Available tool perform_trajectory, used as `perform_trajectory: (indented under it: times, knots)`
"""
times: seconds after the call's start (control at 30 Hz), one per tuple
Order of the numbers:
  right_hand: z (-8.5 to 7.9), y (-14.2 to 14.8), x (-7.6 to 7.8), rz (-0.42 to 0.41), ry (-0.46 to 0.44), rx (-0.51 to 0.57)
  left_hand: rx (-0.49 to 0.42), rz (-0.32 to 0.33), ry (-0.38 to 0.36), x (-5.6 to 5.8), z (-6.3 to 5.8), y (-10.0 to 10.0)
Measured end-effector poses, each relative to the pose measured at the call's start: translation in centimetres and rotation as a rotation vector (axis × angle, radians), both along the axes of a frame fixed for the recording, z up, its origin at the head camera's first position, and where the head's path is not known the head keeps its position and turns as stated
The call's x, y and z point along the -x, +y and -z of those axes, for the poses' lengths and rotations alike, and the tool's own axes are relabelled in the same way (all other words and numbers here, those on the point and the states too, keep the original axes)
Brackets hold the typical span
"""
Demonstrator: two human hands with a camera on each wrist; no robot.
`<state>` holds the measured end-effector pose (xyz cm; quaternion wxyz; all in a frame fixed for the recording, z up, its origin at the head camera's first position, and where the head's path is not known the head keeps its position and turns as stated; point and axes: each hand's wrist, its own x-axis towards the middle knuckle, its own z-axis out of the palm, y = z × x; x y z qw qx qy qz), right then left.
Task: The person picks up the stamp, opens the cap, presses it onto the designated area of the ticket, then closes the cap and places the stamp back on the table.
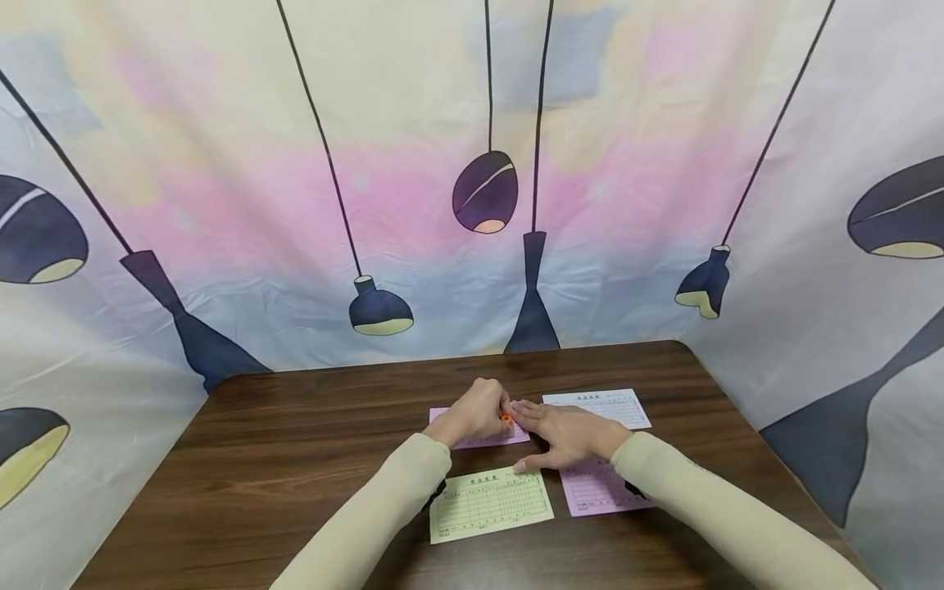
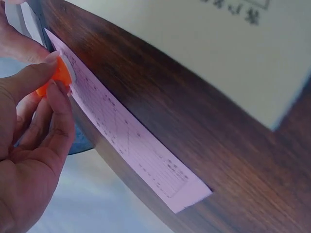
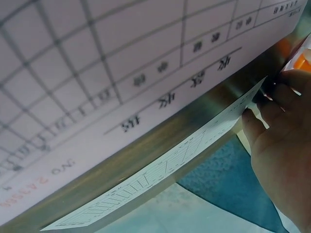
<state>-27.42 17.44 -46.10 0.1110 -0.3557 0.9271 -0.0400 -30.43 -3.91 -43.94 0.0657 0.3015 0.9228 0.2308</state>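
Observation:
At the right end of the back pink form slip (image 1: 483, 438), my left hand (image 1: 475, 410) pinches a small orange-and-white object (image 2: 62, 73) between thumb and fingers. The object sits against that end of the slip (image 2: 131, 131); its exact kind cannot be told. My right hand (image 1: 564, 430) lies flat beside it, fingers stretched toward the same end of the slip, thumb spread toward me. In the right wrist view, the right hand's fingers (image 3: 286, 116) lie near a pale bluish-white slip (image 3: 160, 170), and a bit of the orange object (image 3: 303, 60) shows past them.
On the brown wooden table (image 1: 295, 459) a yellow form slip (image 1: 490, 504) lies nearest me. A second pink slip (image 1: 597, 492) is partly under the right forearm, and the bluish-white slip (image 1: 615, 406) lies behind the right hand. A printed cloth (image 1: 428, 106) hangs behind the table.

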Motion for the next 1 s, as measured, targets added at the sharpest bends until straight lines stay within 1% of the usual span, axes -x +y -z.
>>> perform_trajectory:
  times: [0.07, 0.17, 0.33, 0.53, 0.7, 0.77, 0.93, 1.0]
  knots:
    - [-0.2, 0.0, 0.0, -0.001, -0.003, 0.002, -0.006, -0.009, -0.016, 0.0, -0.2, 0.0]
    - [-0.6, 0.0, 0.1, -0.003, -0.004, 0.011, -0.010, -0.019, -0.021, 0.2, -0.6, 0.1]
    - [-0.8, 0.2, 0.2, 0.005, -0.011, 0.006, -0.005, -0.011, -0.033, 0.3, -0.9, 0.2]
    - [-0.4, 0.0, 0.3, -0.004, -0.024, 0.015, 0.007, -0.001, -0.056, 0.3, -0.4, 0.0]
    - [0.0, -0.3, -0.1, 0.010, -0.033, 0.009, -0.018, -0.024, -0.068, -0.1, 0.3, -0.2]
    - [0.0, -0.3, -0.2, 0.010, -0.033, 0.013, -0.031, -0.025, -0.071, -0.2, 0.3, -0.3]
    - [-0.7, -0.3, -0.1, 0.010, -0.025, 0.020, -0.018, 0.001, -0.084, 0.1, -0.7, -0.2]
    - [-0.8, -0.3, -0.1, 0.009, -0.025, 0.021, -0.007, 0.007, -0.105, 0.3, -0.8, -0.1]
